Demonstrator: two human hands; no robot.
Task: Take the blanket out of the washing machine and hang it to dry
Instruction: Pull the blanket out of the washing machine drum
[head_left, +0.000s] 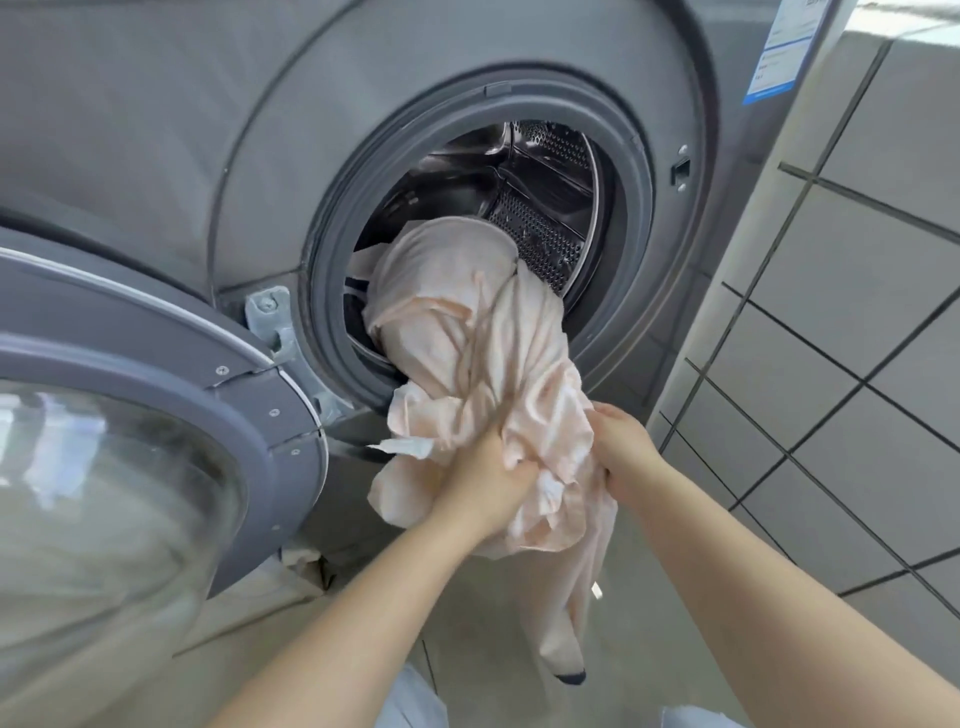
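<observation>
Both hands grip the pale pink blanket (498, 353) in front of the washing machine (156, 156). The left hand (485, 483) is closed in a fist around a bunched fold. The right hand (621, 447), just beside it, has its fingers curled into the cloth from the other side. The 2 hands are close together but not touching. Above them the blanket runs up into the drum (545, 176), half in, half out. Below them a loose end hangs toward the floor (649, 649). The open door (156, 415) stands left of the left hand.

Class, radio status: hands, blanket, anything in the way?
Left hand and right hand both gripping blanket. Blanket half out of drum, tail hanging down. Door open at left, not blocking.
</observation>
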